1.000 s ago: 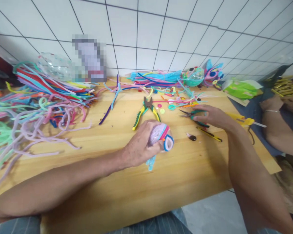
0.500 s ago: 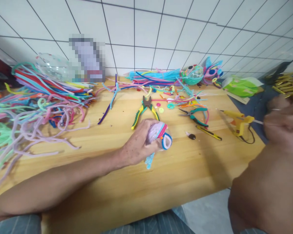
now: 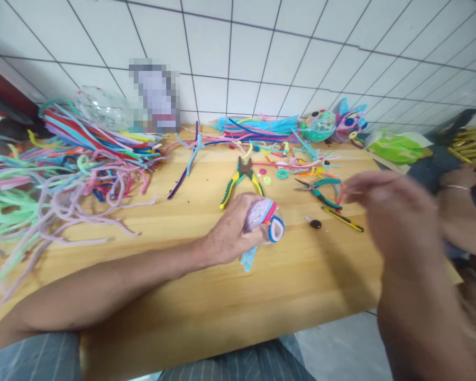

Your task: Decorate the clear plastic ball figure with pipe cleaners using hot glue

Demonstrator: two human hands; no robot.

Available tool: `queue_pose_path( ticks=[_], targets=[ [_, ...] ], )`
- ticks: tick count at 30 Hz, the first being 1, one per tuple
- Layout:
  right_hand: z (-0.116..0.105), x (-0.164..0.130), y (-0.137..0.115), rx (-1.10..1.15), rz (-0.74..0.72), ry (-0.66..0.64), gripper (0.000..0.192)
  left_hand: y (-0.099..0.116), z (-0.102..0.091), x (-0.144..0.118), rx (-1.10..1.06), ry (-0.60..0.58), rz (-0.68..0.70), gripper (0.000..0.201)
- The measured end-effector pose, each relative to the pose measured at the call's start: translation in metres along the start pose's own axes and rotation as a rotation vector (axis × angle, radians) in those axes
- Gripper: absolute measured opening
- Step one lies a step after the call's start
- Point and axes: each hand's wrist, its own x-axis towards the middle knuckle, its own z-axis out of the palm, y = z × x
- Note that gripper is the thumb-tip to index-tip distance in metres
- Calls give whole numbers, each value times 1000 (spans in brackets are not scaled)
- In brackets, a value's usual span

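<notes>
My left hand [image 3: 236,227] is closed around a clear ball covered in pipe cleaners [image 3: 261,214], holding it above the wooden table. Lilac, light blue and pink strips wrap the ball, and a blue-and-white loop sits on its front. A light blue fuzzy piece [image 3: 248,259] hangs below. My right hand [image 3: 396,211] is raised over the table's right side, its fingers smeared by motion. Near it lie teal-handled pliers [image 3: 321,191], a yellow utility knife [image 3: 343,219] and a small dark oval piece [image 3: 314,224]. Yellow-green pliers [image 3: 244,180] lie just beyond my left hand.
Loose pipe cleaners [image 3: 83,185] heap up on the left. Along the tiled wall are a blue pipe-cleaner bundle [image 3: 262,125], a decorated ball [image 3: 319,125], a pipe-cleaner figure [image 3: 349,123] and a green packet [image 3: 399,147]. Another person's arm [image 3: 460,201] shows at right.
My right hand has swung left from the right edge and now covers the spot where the yellow glue gun showed. My left hand keeps its hold on the ball. The view has shifted slightly.
</notes>
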Motion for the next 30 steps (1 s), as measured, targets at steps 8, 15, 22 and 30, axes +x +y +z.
queue_pose_path(
  ticks=[8,15,22,30],
  targets=[
    [109,-67,-18,26,-3,-218,36,5,0,-2,-47,28,-47,49],
    [122,-67,-12,-21,-172,-163,47,12,-1,0,-95,18,-180,51],
    [124,-68,-12,-94,-307,-143,53,18,-8,6,-167,-23,-286,51],
    [122,-65,-10,-91,-317,-177,54,20,-13,7,-66,-46,-266,52]
  ],
)
